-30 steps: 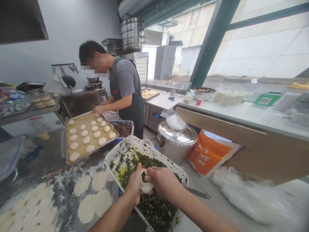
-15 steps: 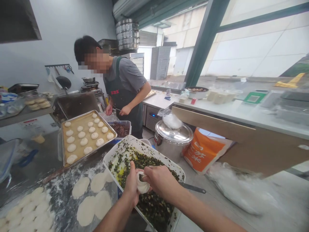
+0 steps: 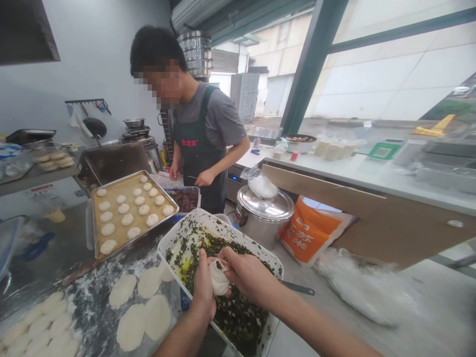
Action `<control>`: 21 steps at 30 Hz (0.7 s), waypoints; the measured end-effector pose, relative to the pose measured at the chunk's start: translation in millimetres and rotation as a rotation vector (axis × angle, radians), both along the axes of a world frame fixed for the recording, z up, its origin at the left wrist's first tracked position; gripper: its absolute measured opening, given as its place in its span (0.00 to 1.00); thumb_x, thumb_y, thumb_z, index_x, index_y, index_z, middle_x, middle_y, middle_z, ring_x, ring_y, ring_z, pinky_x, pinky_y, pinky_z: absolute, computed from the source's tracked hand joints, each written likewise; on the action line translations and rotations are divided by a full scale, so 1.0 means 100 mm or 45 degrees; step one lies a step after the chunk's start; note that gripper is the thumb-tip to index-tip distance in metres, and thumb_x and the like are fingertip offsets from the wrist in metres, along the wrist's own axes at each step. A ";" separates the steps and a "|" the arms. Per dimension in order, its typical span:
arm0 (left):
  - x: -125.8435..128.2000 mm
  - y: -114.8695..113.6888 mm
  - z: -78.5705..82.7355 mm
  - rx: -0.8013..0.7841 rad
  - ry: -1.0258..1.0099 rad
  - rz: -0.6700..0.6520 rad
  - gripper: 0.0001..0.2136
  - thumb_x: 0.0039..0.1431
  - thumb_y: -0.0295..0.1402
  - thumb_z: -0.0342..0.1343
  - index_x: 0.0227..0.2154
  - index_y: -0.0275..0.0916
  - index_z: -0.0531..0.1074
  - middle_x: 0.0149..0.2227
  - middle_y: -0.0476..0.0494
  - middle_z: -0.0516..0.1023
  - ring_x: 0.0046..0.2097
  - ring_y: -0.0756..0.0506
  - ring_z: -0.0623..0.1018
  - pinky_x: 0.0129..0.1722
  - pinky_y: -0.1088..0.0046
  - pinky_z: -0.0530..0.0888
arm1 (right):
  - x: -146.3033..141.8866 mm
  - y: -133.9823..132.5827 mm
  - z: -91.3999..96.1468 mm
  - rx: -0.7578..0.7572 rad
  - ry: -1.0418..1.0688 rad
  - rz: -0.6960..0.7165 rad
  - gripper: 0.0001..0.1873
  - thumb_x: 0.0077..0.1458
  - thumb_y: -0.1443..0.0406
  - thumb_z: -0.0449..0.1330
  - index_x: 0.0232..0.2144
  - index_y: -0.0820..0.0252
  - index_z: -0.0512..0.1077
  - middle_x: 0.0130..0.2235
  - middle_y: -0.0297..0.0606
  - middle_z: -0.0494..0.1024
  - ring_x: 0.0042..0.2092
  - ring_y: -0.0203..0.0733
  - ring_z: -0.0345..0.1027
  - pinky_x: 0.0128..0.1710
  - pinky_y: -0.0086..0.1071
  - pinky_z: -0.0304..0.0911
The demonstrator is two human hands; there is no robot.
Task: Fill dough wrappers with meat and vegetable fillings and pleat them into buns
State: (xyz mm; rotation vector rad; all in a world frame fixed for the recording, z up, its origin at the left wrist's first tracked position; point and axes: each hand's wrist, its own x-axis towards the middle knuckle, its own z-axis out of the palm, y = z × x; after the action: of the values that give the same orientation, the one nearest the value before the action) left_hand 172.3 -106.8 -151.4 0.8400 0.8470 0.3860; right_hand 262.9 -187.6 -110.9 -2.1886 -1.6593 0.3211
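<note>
A partly gathered white bun (image 3: 218, 278) with dark green filling showing at its top is between my two hands. My left hand (image 3: 204, 283) cups it from the left, thumb up. The fingers of my right hand (image 3: 247, 272) pinch the dough edge on the right side. Both hands are over a white tub (image 3: 171, 263) of chopped green filling (image 3: 241, 317). A dark utensil handle (image 3: 297, 287) sticks out past the tub's right rim, partly hidden by my right hand. Flat dough rounds (image 3: 131, 327) lie left of the tub on the floured worktop (image 3: 92, 302).
A baking tray (image 3: 97, 233) holds several shaped buns. Dough pieces (image 3: 40, 322) sit at lower left. Across the table a co-worker (image 3: 208, 119) stands by a tub of dark filling (image 3: 186, 199). A lidded steel pot (image 3: 265, 210), an orange bag (image 3: 312, 230) and clear plastic (image 3: 357, 282) are on the right.
My fingers have shifted slightly on the bun, its filled opening now showing more plainly. The co-worker has straightened up and moved a little closer and to the right. The view has shifted slightly.
</note>
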 end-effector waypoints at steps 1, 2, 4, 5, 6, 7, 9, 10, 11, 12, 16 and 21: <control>0.00 0.00 0.00 0.008 0.015 -0.005 0.27 0.46 0.58 0.41 0.31 0.36 0.68 0.24 0.45 0.72 0.25 0.49 0.72 0.19 0.77 0.65 | -0.01 0.00 0.01 0.011 0.009 0.011 0.19 0.48 0.71 0.49 0.45 0.62 0.61 0.32 0.38 0.74 0.33 0.38 0.67 0.28 0.25 0.52; -0.01 0.01 -0.01 0.011 0.040 -0.014 0.27 0.46 0.58 0.41 0.32 0.36 0.68 0.24 0.45 0.72 0.25 0.49 0.72 0.19 0.78 0.65 | -0.01 0.00 0.01 0.026 0.013 0.032 0.22 0.48 0.72 0.49 0.48 0.61 0.59 0.33 0.38 0.74 0.33 0.38 0.67 0.29 0.25 0.53; -0.02 0.02 -0.02 -0.003 0.082 -0.054 0.28 0.46 0.58 0.41 0.33 0.36 0.67 0.24 0.45 0.72 0.24 0.49 0.71 0.17 0.78 0.64 | -0.02 0.00 0.00 0.039 0.012 0.087 0.20 0.48 0.73 0.48 0.46 0.59 0.63 0.34 0.37 0.74 0.33 0.37 0.67 0.30 0.26 0.53; -0.04 0.02 -0.02 -0.015 0.078 -0.085 0.28 0.46 0.58 0.41 0.34 0.36 0.67 0.24 0.45 0.72 0.24 0.49 0.71 0.17 0.78 0.63 | -0.02 0.00 0.00 0.032 0.005 0.103 0.17 0.49 0.72 0.48 0.41 0.60 0.66 0.33 0.37 0.74 0.32 0.37 0.67 0.30 0.25 0.53; -0.05 0.02 -0.02 -0.025 0.051 -0.111 0.28 0.46 0.58 0.40 0.34 0.37 0.67 0.24 0.45 0.72 0.24 0.49 0.71 0.16 0.79 0.63 | -0.02 0.00 0.00 0.018 -0.006 0.105 0.13 0.50 0.72 0.48 0.36 0.61 0.69 0.32 0.37 0.74 0.31 0.36 0.66 0.30 0.25 0.53; -0.06 0.02 -0.02 -0.031 0.009 -0.128 0.29 0.46 0.58 0.40 0.35 0.37 0.66 0.24 0.45 0.72 0.23 0.49 0.71 0.15 0.79 0.62 | -0.02 0.00 -0.01 0.005 -0.023 0.096 0.11 0.50 0.71 0.48 0.32 0.62 0.70 0.30 0.37 0.74 0.30 0.35 0.66 0.29 0.25 0.53; -0.08 0.01 -0.01 -0.032 -0.059 -0.124 0.28 0.46 0.58 0.40 0.36 0.38 0.65 0.24 0.46 0.72 0.23 0.49 0.71 0.14 0.80 0.61 | -0.03 0.00 0.00 -0.011 -0.073 0.068 0.10 0.51 0.69 0.48 0.29 0.63 0.70 0.28 0.38 0.73 0.27 0.35 0.65 0.27 0.25 0.52; -0.09 0.00 0.00 -0.028 -0.071 -0.106 0.27 0.46 0.58 0.40 0.35 0.38 0.65 0.23 0.46 0.71 0.22 0.49 0.71 0.14 0.80 0.61 | -0.03 0.01 0.01 -0.017 -0.095 0.061 0.10 0.51 0.69 0.49 0.29 0.63 0.70 0.27 0.38 0.73 0.27 0.35 0.64 0.27 0.26 0.51; -0.09 0.00 0.01 -0.029 -0.067 -0.083 0.27 0.46 0.58 0.40 0.34 0.38 0.65 0.23 0.47 0.71 0.22 0.49 0.71 0.15 0.80 0.61 | -0.04 0.01 0.02 -0.026 -0.113 0.059 0.10 0.52 0.68 0.49 0.28 0.63 0.70 0.27 0.38 0.73 0.27 0.35 0.64 0.27 0.26 0.51; -0.09 0.00 0.02 -0.031 -0.057 -0.061 0.26 0.47 0.57 0.40 0.32 0.38 0.65 0.22 0.47 0.70 0.23 0.49 0.71 0.15 0.80 0.62 | -0.05 0.01 0.04 -0.037 -0.126 0.060 0.09 0.52 0.68 0.49 0.27 0.63 0.70 0.27 0.38 0.73 0.27 0.35 0.64 0.26 0.25 0.51; -0.06 0.02 0.03 -0.025 -0.063 0.024 0.25 0.48 0.56 0.40 0.27 0.36 0.65 0.20 0.47 0.69 0.25 0.49 0.72 0.19 0.79 0.64 | -0.08 0.02 0.09 -0.026 -0.132 0.055 0.08 0.52 0.68 0.49 0.29 0.62 0.69 0.30 0.38 0.73 0.30 0.35 0.65 0.29 0.25 0.52; -0.04 0.01 -0.02 -0.065 -0.116 0.074 0.24 0.48 0.56 0.41 0.31 0.37 0.65 0.23 0.46 0.71 0.26 0.49 0.72 0.21 0.77 0.66 | -0.06 0.04 0.08 -0.102 -0.225 0.040 0.07 0.51 0.68 0.50 0.27 0.62 0.67 0.29 0.37 0.73 0.29 0.36 0.65 0.27 0.26 0.51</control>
State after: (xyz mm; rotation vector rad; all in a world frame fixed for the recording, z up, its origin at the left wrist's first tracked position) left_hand 168.0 -106.1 -153.4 0.7462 0.7945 0.4486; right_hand 257.0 -184.1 -103.3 -2.3104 -1.8039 0.2107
